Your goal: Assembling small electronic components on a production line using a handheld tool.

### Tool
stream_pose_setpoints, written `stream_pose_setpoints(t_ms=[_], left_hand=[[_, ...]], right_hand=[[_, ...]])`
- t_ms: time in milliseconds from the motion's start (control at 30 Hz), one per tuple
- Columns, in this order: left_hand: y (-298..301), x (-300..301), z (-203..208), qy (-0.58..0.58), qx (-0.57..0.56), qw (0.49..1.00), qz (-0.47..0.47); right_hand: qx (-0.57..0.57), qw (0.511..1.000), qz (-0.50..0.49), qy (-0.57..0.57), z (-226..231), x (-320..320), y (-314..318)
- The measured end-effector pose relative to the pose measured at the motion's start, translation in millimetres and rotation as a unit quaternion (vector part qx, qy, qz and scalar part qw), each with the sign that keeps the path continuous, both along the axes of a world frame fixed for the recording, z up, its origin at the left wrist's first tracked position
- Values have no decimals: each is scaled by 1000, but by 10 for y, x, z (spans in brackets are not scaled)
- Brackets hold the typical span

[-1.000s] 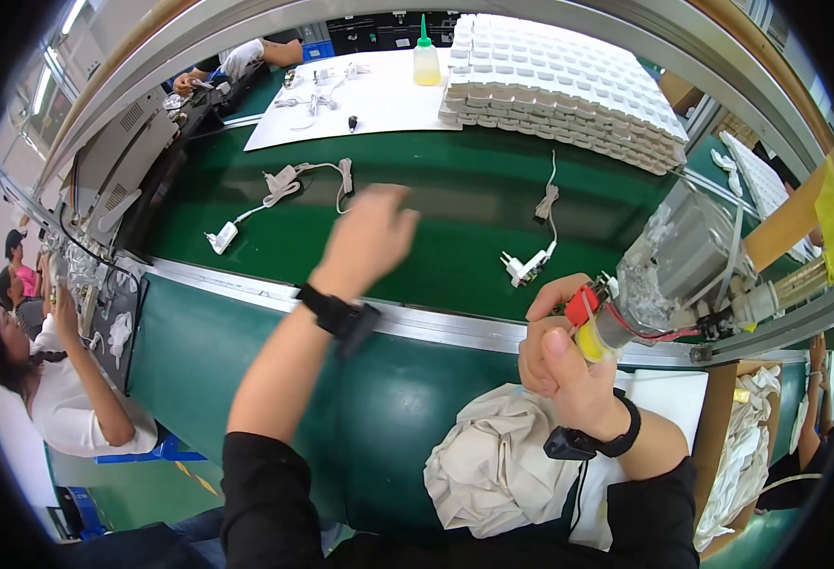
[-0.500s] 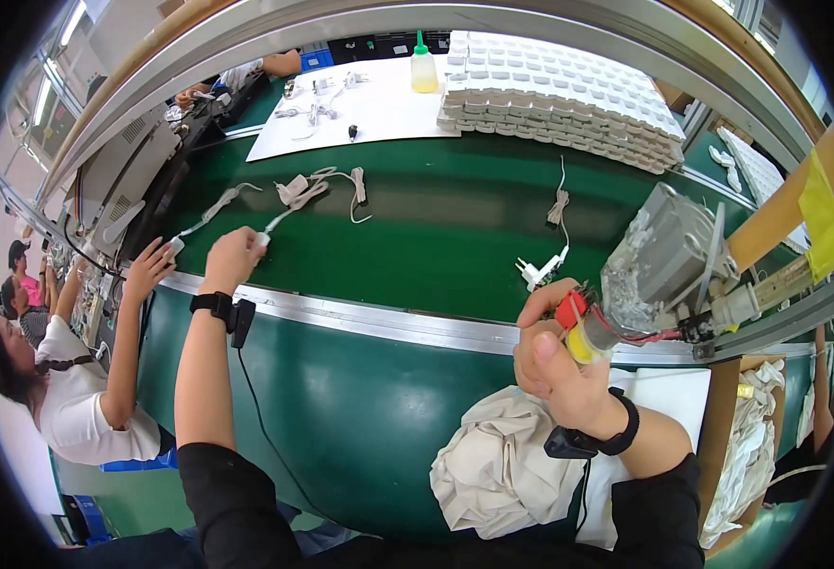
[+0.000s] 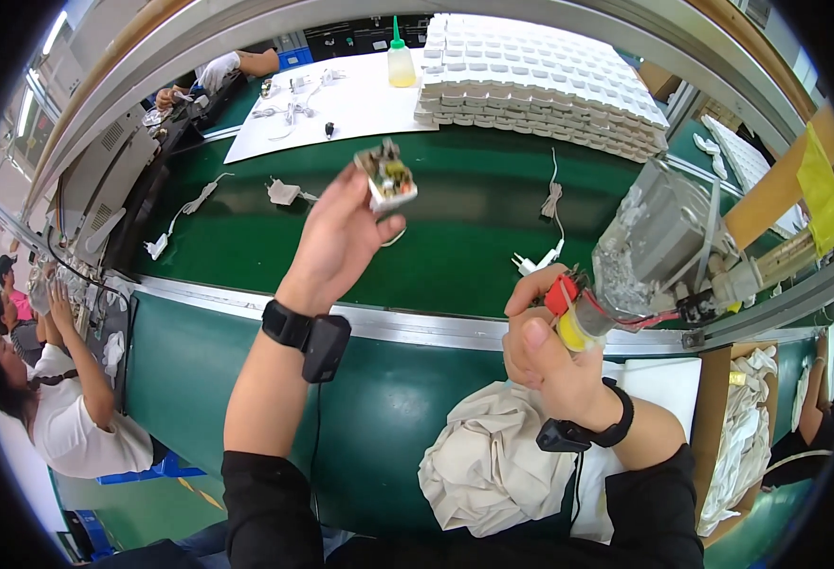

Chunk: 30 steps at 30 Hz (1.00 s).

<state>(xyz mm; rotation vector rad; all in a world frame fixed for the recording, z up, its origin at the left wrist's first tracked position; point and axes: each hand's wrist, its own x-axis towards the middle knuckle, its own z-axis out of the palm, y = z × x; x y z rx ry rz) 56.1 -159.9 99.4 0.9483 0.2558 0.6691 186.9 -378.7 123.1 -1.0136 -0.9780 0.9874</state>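
My left hand (image 3: 336,232) is raised over the green work surface (image 3: 455,228), fingers and thumb closed on a small open white adapter housing (image 3: 388,180). Electronic components show on the upturned side of the housing. A short piece of white cable shows beneath that hand. My right hand (image 3: 554,356) wraps round a grey tool with a red piece (image 3: 561,295) and a yellow end (image 3: 578,330); its grip is partly hidden. Just beyond this hand lies a white plug (image 3: 535,264) with a bundled cable (image 3: 551,201).
White plugs with cables (image 3: 157,247) (image 3: 284,192) lie on the left. Behind are stacked white trays (image 3: 540,85) and a bottle with a green tip (image 3: 400,66). A grey machine part (image 3: 659,237) hangs right, above crumpled cloth (image 3: 497,460) and a carton (image 3: 720,417). A co-worker (image 3: 85,408) is left.
My left hand has moved right and up from the cable end and now shows the open adapter housing. My right hand keeps its hold. The co-worker's hand has withdrawn from the plug at left.
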Motion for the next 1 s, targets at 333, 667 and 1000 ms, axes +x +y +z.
stream_pose_setpoints(t_ms=[333, 667, 1000], left_hand=[[-608, 250, -431, 31, -93, 992, -79], [-1572, 129, -984, 152, -65, 949, -269], [-1520, 107, -877, 107, -85, 957, -254]], right_hand=[[-3, 1000, -14, 10, -6, 114, 54], [10, 998, -63, 2, -147, 290, 128], [34, 999, -10, 39, -197, 296, 119]])
